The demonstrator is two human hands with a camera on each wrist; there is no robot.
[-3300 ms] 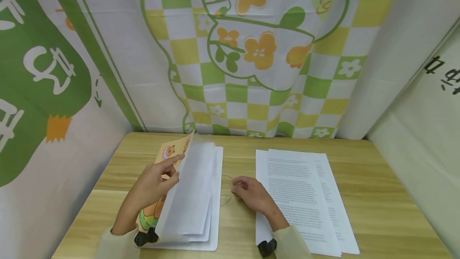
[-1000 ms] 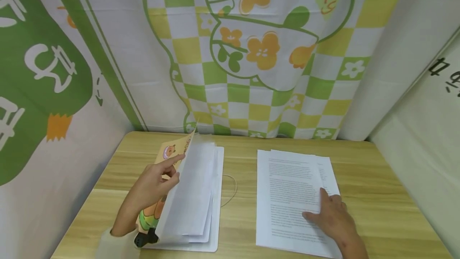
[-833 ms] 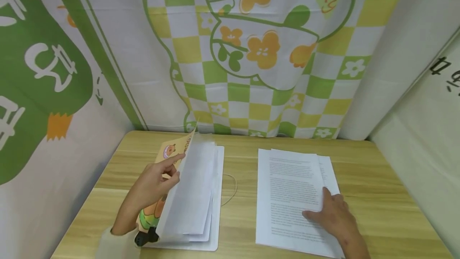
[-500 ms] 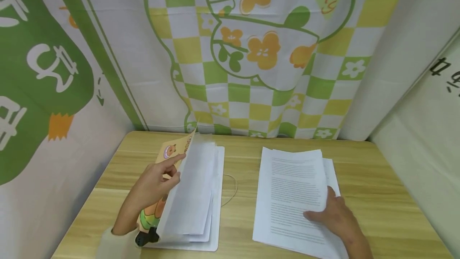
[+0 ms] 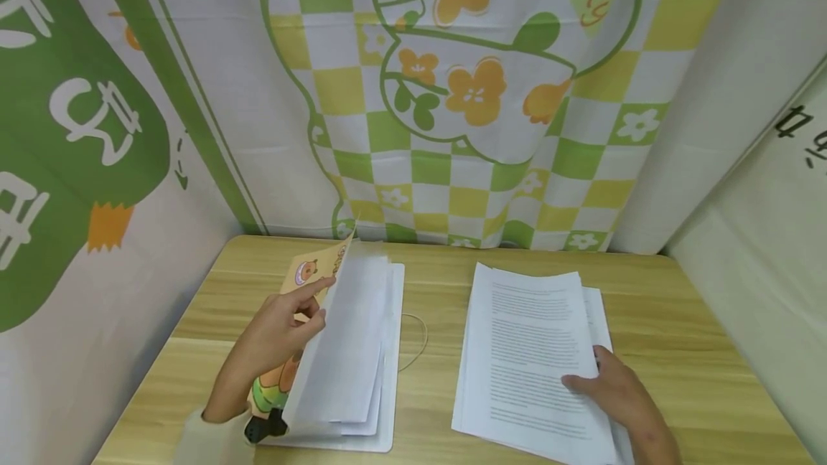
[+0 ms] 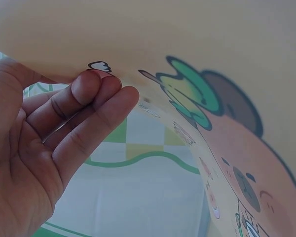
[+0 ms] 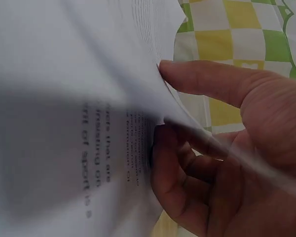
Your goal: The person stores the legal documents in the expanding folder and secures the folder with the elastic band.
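Note:
My left hand (image 5: 284,321) pinches the raised cover (image 5: 307,264) of a folder with yellow cartoon print. White pages (image 5: 349,336) show inside the folder. In the left wrist view the fingertips (image 6: 108,89) lie against the cover's printed side, and the cover hides the end of the thumb. On the right, my right hand (image 5: 614,382) grips the right edge of a stack of printed papers (image 5: 530,357), thumb on top. The right wrist view shows the papers (image 7: 133,49) bent up between thumb and curled fingers. One more sheet (image 5: 597,307) shows behind the stack.
A thin elastic cord (image 5: 423,343) loops out from the folder's right side onto the wooden table (image 5: 429,415). A patterned curtain (image 5: 452,149) hangs behind the table's back edge, and cloth walls close in both sides.
My right hand has left the elastic cord, gone right to the papers and gripped their edge. The stack's upper sheets now bend and sit slightly turned. The left hand has stayed on the cover.

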